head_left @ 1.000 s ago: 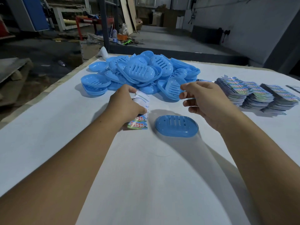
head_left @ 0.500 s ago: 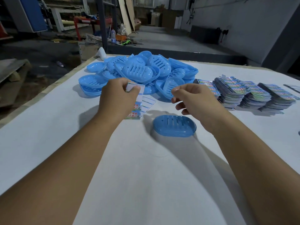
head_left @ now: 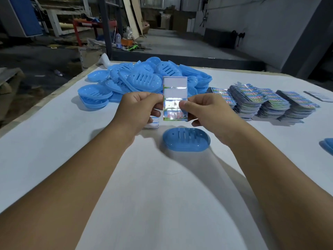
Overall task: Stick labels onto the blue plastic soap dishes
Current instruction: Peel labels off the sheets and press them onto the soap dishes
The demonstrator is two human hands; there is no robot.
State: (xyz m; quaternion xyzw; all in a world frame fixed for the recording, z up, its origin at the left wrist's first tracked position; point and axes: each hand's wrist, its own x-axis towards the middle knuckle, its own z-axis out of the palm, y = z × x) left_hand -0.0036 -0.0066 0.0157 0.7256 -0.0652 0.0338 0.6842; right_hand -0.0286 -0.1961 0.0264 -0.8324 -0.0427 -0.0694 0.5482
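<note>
A label sheet point(head_left: 174, 91) is held upright above the table, its upper labels peeled away and coloured labels left at the bottom. My left hand point(head_left: 138, 109) pinches its left edge. My right hand point(head_left: 203, 109) pinches a label near the sheet's lower right. Just below the hands a single blue soap dish point(head_left: 186, 139) lies upside down on the white table point(head_left: 54, 141). A big pile of blue soap dishes point(head_left: 137, 80) sits behind the sheet.
Stacks of label sheets point(head_left: 261, 101) stand at the right. Another sheet point(head_left: 153, 123) lies on the table under my left hand. Part of a blue dish point(head_left: 327, 145) shows at the right edge. The table's left edge drops to a cluttered floor.
My left hand lifted the label sheet off the table and turned it upright. My right hand moved in from the right and took hold of the sheet's lower right.
</note>
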